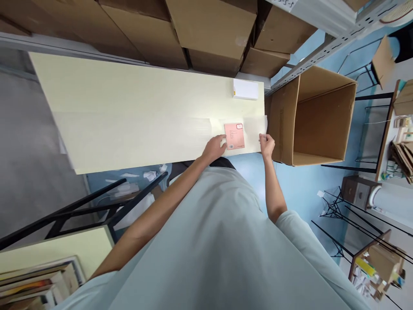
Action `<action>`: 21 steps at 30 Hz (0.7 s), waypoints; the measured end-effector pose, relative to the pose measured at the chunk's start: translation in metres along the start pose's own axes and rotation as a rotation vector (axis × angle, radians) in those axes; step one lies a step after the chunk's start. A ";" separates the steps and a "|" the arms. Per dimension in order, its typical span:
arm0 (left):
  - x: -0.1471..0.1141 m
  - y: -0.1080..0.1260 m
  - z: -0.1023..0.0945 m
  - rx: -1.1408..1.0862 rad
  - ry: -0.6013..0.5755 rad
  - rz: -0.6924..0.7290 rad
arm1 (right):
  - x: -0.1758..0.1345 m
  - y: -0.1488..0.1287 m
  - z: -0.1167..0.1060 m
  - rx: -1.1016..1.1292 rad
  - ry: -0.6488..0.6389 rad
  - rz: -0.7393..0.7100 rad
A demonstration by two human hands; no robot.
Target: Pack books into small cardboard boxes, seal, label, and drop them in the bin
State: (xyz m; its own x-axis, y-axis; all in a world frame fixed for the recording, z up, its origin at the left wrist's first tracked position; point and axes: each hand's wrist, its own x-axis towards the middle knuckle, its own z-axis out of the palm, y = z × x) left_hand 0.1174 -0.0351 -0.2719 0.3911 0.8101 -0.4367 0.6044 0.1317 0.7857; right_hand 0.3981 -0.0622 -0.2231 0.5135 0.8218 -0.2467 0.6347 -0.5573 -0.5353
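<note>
A pink booklet (235, 136) with a barcode and a red-edged label lies flat on a thin, translucent white wrapping sheet (254, 125). The sheet stretches far to the left along the cream tabletop (129, 86). My left hand (215, 147) rests at the booklet's left edge, its thumb apart from its curved fingers; whether it touches the booklet is hard to see. At the sheet's right end, my right hand (267, 145) pinches the near corner between thumb and fingers.
A white box (245, 89) sits at the table's far right corner. Beyond the right edge stands an open cardboard carton (287, 122). Closed cartons (213, 26) fill a metal shelf along the back. Behind on the left, a second table (80, 247) holds upright books (41, 284).
</note>
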 end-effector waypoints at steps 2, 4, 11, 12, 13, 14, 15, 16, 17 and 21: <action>0.000 0.008 0.013 -0.130 -0.035 -0.065 | -0.014 -0.017 0.002 0.019 0.039 -0.024; 0.000 0.014 0.021 -0.230 -0.014 -0.114 | -0.027 -0.035 0.009 0.028 0.026 -0.068; -0.005 0.024 0.018 -0.316 0.125 -0.111 | -0.064 -0.080 0.050 -0.025 -0.277 -0.186; -0.003 0.025 0.017 -0.291 0.121 -0.135 | -0.067 -0.082 0.055 -0.027 -0.323 -0.204; -0.001 0.026 0.015 -0.250 0.112 -0.175 | -0.069 -0.081 0.059 -0.024 -0.373 -0.224; 0.001 0.027 0.014 -0.197 0.103 -0.224 | -0.070 -0.080 0.063 -0.015 -0.429 -0.243; 0.005 0.027 0.013 -0.140 0.098 -0.274 | -0.069 -0.077 0.064 0.003 -0.484 -0.254; 0.008 0.027 0.012 -0.089 0.099 -0.317 | -0.067 -0.072 0.064 0.026 -0.525 -0.259; 0.011 0.027 0.011 -0.053 0.106 -0.350 | -0.063 -0.067 0.062 0.049 -0.537 -0.255; 0.018 0.025 0.008 -0.055 0.184 -0.428 | -0.034 -0.044 0.052 0.030 -0.287 -0.129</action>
State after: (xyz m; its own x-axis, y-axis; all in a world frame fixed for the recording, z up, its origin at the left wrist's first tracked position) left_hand 0.1454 -0.0219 -0.2638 -0.0177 0.7634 -0.6457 0.6446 0.5023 0.5763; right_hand 0.3229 -0.0599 -0.2330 0.2429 0.8877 -0.3912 0.6647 -0.4460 -0.5993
